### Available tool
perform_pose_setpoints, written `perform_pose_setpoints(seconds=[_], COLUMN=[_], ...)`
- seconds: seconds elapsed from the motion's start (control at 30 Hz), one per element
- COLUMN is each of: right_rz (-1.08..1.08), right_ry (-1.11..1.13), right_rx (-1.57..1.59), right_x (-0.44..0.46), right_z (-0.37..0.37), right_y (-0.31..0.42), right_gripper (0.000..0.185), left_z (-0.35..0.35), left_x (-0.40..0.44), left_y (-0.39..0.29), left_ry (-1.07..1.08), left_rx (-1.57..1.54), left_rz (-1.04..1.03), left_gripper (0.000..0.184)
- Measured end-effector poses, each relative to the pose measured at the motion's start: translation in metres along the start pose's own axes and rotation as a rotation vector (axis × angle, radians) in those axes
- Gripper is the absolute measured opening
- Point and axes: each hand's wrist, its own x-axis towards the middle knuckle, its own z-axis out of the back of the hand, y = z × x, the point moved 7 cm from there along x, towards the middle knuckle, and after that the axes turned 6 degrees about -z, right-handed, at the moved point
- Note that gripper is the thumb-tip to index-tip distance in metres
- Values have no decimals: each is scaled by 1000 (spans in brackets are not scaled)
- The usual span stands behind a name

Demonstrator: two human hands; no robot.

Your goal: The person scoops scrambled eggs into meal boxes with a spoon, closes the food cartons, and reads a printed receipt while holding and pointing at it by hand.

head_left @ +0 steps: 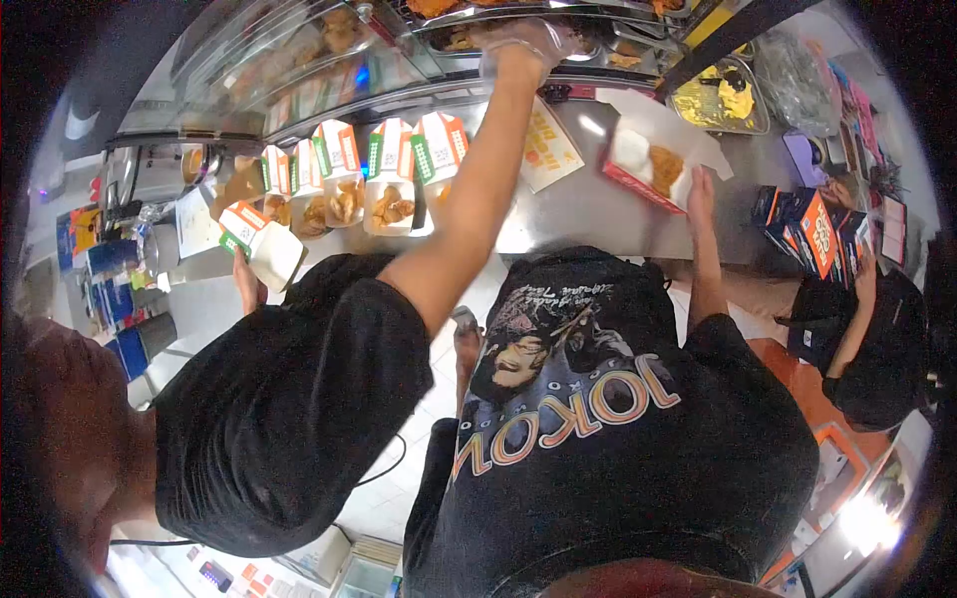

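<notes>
My right hand grips the near right side of an open red-and-white takeaway box at the counter's edge. Inside lie a mound of white rice and a piece of fried chicken. Its white lid stands raised at the back. Low beside my shirt, my left hand is closed around a small dark object that I cannot make out. A flat white and yellow printed card or box lies left of the takeaway box.
A co-worker's arm crosses on my left, its gloved hand in the food display. Their other hand holds an open box. Several chicken-filled boxes line the counter. A tray of yellow food and another person are right.
</notes>
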Motion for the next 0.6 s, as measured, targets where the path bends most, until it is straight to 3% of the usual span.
perform_pose_setpoints(seconds=[0.13,0.17,0.23,0.27,0.37,0.43,0.47,0.5,0.57,0.6], right_rz=[128,163,0,-75,215,398,678,599,903,880], right_ry=[-95,-112,61,145,323,467,405,450,292,352], right_rx=[-461,-574,-1031,-1259,-943,-606,-631,-570,-749,-815], right_x=[44,49,5,-25,-75,-92,-114,-122,-139,-138], right_z=[20,15,13,15,-10,-74,-108,-141,-196,-215], right_y=[-26,-31,22,52,91,106,131,140,153,150], right_gripper=[63,63,57,54,39,29,30,45,64,68], left_z=[7,14,20,22,28,25,21,16,3,-3], left_x=[-9,-15,-17,-17,-42,-52,-57,-63,-68,-72], left_y=[6,-11,-28,-26,-90,-134,-154,-177,-209,-225], left_ry=[-106,-68,-41,-36,-79,-53,-35,-30,53,90], left_rx=[-264,-144,-45,-174,-113,-70,-50,-24,60,101], left_rz=[28,7,-174,6,-59,-148,-192,-238,-335,-387], left_gripper=[31,34,38,40,43,45,45,45,45,45])
